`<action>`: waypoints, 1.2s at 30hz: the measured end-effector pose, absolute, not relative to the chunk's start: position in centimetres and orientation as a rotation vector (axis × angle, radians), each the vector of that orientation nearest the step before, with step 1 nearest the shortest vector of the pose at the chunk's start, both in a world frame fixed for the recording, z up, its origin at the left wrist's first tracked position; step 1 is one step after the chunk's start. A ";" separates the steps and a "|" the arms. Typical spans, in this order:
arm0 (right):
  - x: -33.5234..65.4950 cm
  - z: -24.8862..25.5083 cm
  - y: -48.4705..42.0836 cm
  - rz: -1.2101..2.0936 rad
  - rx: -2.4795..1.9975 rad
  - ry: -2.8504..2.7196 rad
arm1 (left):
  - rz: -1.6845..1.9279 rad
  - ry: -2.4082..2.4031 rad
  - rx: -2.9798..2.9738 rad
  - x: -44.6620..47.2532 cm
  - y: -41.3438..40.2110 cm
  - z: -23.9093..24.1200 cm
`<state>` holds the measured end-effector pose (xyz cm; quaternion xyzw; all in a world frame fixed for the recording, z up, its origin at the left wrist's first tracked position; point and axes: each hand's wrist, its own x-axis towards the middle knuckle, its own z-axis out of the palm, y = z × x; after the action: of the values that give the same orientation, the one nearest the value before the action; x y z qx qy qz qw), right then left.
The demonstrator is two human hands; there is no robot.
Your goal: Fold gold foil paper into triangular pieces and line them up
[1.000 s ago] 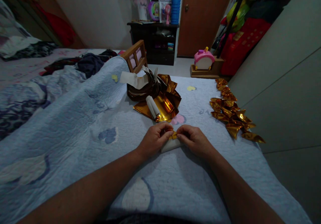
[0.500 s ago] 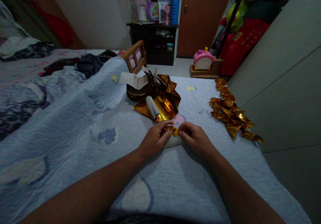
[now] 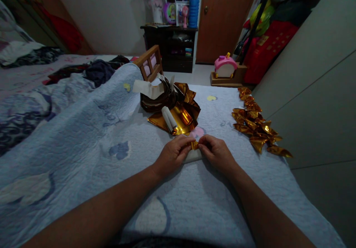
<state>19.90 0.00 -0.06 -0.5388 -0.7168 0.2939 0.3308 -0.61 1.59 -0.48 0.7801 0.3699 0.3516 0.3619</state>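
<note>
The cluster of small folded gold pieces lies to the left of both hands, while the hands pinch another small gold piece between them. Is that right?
Not quite: the head view shows the cluster of small folded gold pieces to the right of both hands. The left hand and right hand do pinch another small gold piece between them.

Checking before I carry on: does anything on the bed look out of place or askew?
Two small things. The nearest gold folded piece at right lies at the edge of the quilt, its tip seeming to overhang. The sheet stack looks untidy, a pale strip jutting out leftward.
</note>
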 end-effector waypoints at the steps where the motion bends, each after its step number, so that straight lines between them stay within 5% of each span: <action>1: 19.9 0.0 0.0 0.763 -1.415 -1.881 | 0.895 0.954 2.025 -0.6 1.6 -0.5; 36: 19.9 -0.6 0.0 0.543 -1.508 -2.046 | 0.816 0.941 2.270 -0.2 1.7 -1.0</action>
<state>19.92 0.04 -0.55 -0.5590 -0.7585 0.2011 0.2678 -0.22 1.73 -0.97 0.8435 0.3495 0.3031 0.2727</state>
